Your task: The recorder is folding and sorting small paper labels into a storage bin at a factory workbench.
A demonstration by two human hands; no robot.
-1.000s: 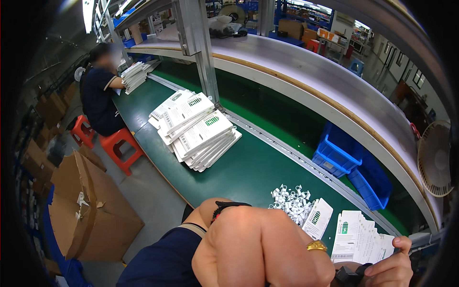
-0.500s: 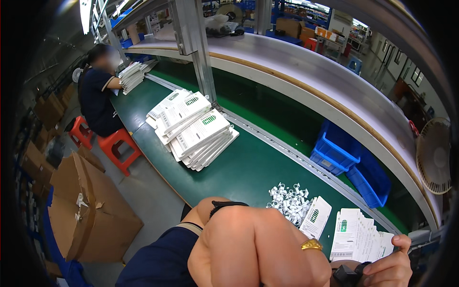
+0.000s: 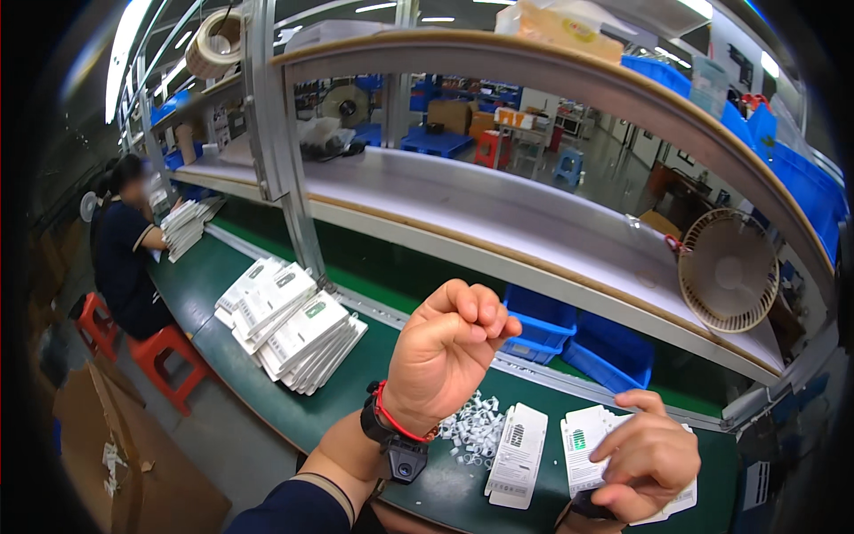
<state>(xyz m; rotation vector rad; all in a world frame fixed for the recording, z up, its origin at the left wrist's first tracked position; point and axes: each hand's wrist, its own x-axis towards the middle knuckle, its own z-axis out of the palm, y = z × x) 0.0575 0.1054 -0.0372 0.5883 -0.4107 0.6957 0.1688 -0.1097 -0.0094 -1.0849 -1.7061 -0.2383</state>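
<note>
My left hand (image 3: 454, 351) is raised over the bench, palm side showing, with its fingers curled in toward the thumb and nothing visible in them. A red cord and a black strapped device (image 3: 391, 436) circle its wrist. Below and right of it lies a pile of small white plastic parts (image 3: 471, 429), beside a flat white carton (image 3: 519, 456) with green print. My right hand (image 3: 654, 454) hovers over a fanned set of similar cartons (image 3: 580, 436), its fingers bent and thumb apart, holding nothing I can see. It partly hides those cartons.
A large stack of white cartons (image 3: 302, 343) stands left on the green bench (image 3: 374, 356). Blue bins (image 3: 614, 349) sit behind, below a long shelf (image 3: 463, 209). A fan (image 3: 729, 271) is at right. A seated co-worker (image 3: 124, 240) is far left, near red stools (image 3: 169, 365).
The view has tilted upward and the scene has shifted. My left hand has moved from close before the camera to above the bench. My right hand now lies over the fanned cartons.
</note>
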